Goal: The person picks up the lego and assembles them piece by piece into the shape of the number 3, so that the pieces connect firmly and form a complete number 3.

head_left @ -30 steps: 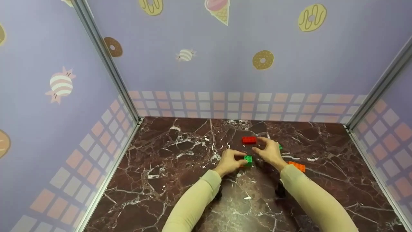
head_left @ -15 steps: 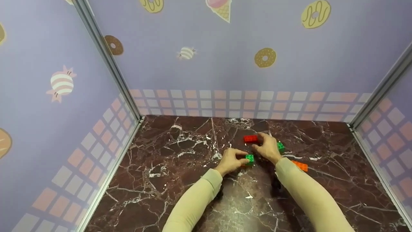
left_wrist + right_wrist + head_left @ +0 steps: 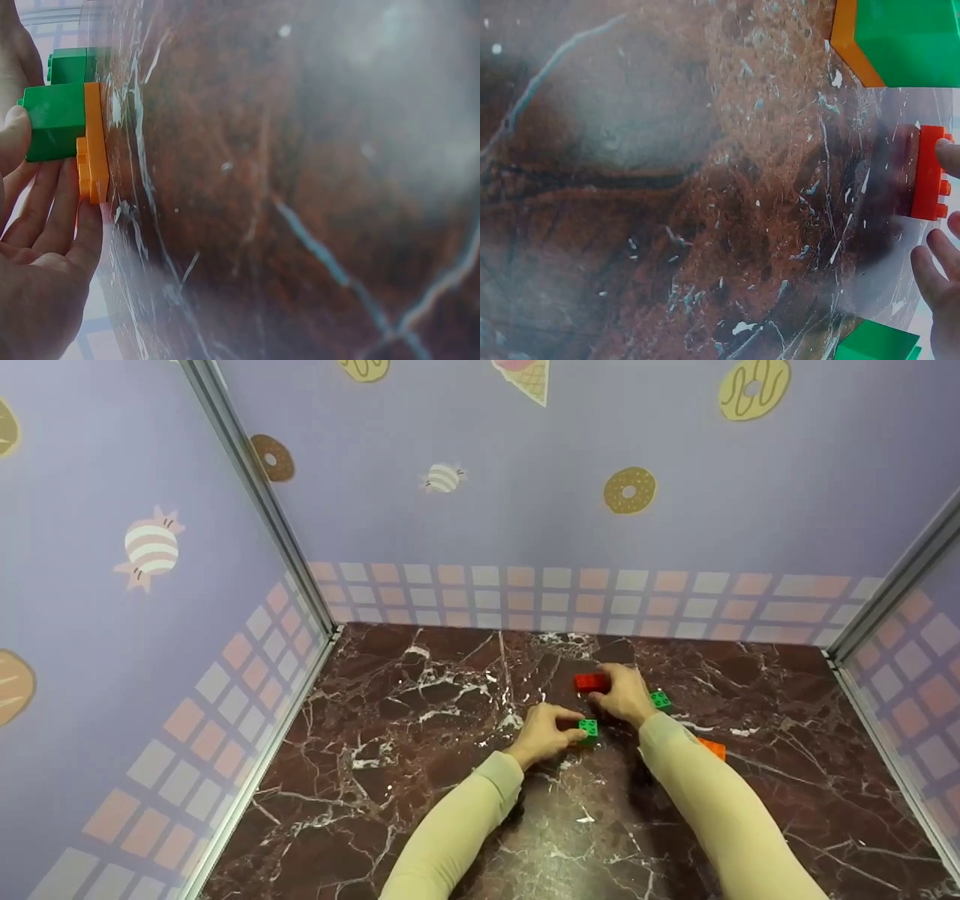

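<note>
My left hand pinches a green toy building brick. In the left wrist view this green brick is stacked on a flat orange brick, which is mostly hidden in the head view. Farther back, a red brick lies on the table. My right hand is at its right end, thumb on the near side and fingers on the far side. In the right wrist view a digit overlaps the studs of the red brick, while other fingers stay apart from it. A firm hold is not visible.
Another green brick lies right of my right hand. An orange brick is partly hidden by the right sleeve. Patterned panels enclose the dark marbled table at the back and both sides.
My right hand has moved left over the right end of the red brick, uncovering more of the green brick behind it. The left hand keeps its pinch. The head view has shifted slightly.
</note>
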Demonstrator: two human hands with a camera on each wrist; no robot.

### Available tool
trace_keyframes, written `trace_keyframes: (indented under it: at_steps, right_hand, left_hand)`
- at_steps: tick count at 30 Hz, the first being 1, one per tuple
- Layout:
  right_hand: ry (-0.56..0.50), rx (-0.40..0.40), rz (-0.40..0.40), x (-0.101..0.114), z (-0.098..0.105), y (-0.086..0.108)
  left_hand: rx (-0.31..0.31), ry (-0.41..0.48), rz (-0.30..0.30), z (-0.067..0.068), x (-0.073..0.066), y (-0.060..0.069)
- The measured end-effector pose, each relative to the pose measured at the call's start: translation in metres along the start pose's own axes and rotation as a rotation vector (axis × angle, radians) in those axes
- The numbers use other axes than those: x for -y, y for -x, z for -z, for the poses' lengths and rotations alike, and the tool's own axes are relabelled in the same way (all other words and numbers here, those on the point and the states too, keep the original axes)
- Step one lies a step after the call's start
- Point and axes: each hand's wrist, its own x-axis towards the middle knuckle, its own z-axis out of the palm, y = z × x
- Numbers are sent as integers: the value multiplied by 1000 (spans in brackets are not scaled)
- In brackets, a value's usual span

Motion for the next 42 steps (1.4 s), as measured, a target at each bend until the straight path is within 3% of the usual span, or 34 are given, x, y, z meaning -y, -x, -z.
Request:
trace_keyframes:
  at_steps: [13,21,27,29,32,34,36,42]
  right_hand:
    - [78,-41,26,-4,-3,0]
    - [143,-76,114,-5,-7,0]
    - [121,-105,152,-10,-9,1]
    - [93,-132,202,-33,-22,-9]
    - [87,-146,224,-34,-23,-9]
    - [83,-143,226,-34,-23,-10]
    - [102,-117,180,-12,-12,-1]
    - [144,-69,143,-8,-12,-2]
  left_hand:
    - [20,-3,25,0,-2,0]
    - [14,-4,5,0,-2,-1]
    - [15,3,3,0,-1,-1]
    - [18,7,9,0,-1,-1]
    - [19,8,13,0,-1,-1]
    - [18,7,14,0,0,-1]
    - [16,7,17,-1,1,-2]
    - [22,11,25,-1,3,-2]
